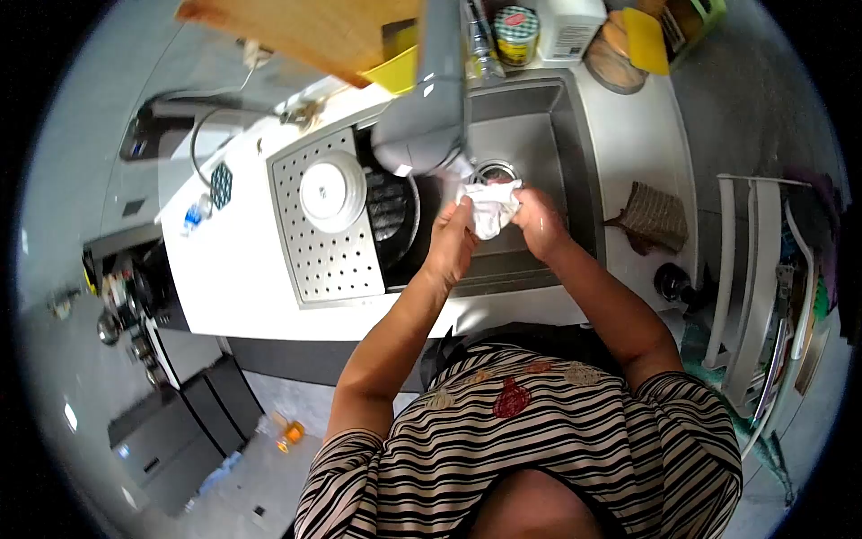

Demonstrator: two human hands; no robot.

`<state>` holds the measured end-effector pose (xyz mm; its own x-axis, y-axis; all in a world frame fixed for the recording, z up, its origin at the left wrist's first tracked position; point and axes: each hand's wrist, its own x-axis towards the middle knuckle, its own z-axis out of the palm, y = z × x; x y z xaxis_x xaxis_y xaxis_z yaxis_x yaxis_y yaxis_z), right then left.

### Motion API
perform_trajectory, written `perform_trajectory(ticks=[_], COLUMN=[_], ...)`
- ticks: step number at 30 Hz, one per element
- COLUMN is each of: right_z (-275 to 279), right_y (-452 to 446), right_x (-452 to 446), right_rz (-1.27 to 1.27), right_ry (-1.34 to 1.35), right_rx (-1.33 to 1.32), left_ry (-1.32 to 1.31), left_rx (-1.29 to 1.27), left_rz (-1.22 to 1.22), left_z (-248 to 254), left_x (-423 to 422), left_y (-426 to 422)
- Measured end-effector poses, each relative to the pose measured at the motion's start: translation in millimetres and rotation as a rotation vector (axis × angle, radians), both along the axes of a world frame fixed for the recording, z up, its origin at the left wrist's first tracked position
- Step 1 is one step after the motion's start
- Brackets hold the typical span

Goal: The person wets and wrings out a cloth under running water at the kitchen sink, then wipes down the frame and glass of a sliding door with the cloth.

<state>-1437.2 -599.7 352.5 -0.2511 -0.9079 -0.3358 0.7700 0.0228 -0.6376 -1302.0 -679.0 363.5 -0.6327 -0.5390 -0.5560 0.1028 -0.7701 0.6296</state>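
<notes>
A small white cloth [492, 212] is stretched between my two hands above the grey sink [575, 171]. My left hand [452, 235] grips its left edge with the fingers closed. On the opposite side, the fingers of my right hand [540, 222] pinch the cloth's right edge. The grey faucet [422, 135] hangs just above and to the left of the cloth, and its spout end is close to it. Behind the cloth the round drain [496, 169] shows in part. Whether water is running onto the cloth is hard to make out.
Left of my hands, white stacked dishes [332, 190] sit on a perforated draining tray [332, 269], beside a black pan [392, 216]. A checkered-lid jar [516, 36] and white bottle [571, 31] stand behind the sink. A brown cloth [654, 217] lies on the right counter.
</notes>
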Motion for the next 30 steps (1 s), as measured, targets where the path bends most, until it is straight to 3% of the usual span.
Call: perform_trajectory(ticks=[1,3,4,5,7,9,11,13,16,17,18,19,21,22,25,27,28,30], right_z=[0,7,13,27,53,40,19,6,39,51,65,66,62,43,16,37,57,73], right_y=[-2,-5,-8,-8,0,4,-2,-15,-2,2,6,2,-10,-12,-17,-18,-16,-17], right_x=[-1,0,5,14,39,72,71,65,98,117,138,139,123,109,97,103,104,109], right_rz=[0.031,0.034,-0.104,-0.093,0.200,0.221,0.150,0.029,0.091,0.167,0.013,0.018,0.285,0.113,-0.046,-0.163,-0.161,-0.155], right_ry=[0.004,0.634,1.170,1.177,1.488,1.619,1.690,1.539,1.527,1.504,1.665,1.675,1.812,1.782,1.445,0.649,0.379,0.377], right_rx=[-0.001,-0.008,-0.118,-0.130,-0.234,-0.341,-0.130,0.413,0.289,0.172,-0.024,-0.031,0.326,0.503,0.371,0.261,0.331,0.321], left_ry=[0.013,-0.002,-0.006,-0.005,-0.043,-0.196,0.012,-0.068,0.002,0.017,0.503,0.990,0.114,0.030,0.179,0.171,0.163,0.073], left_rx=[0.003,-0.050,0.095,0.241,0.212,0.268,0.371,0.254,0.350,0.212,0.356,0.482,0.433,0.408,0.439,0.443,0.450,0.236], left_rz=[0.102,0.124,0.168,0.205,0.169,0.137,0.166,0.141,0.205,0.133,-0.031,-0.207,0.184,0.123,0.124,0.083,0.047,-0.187], left_z=[0,7,12,21,11,10,18,40,16,-11,-58,-90,13,30,34,53,63,61], left_x=[2,12,16,19,26,23,24,23,37,55,67,75,62,66,77,93,100,112], left_y=[0,2,2,2,5,10,16,17,12,5,-5,-14,14,18,20,13,6,1])
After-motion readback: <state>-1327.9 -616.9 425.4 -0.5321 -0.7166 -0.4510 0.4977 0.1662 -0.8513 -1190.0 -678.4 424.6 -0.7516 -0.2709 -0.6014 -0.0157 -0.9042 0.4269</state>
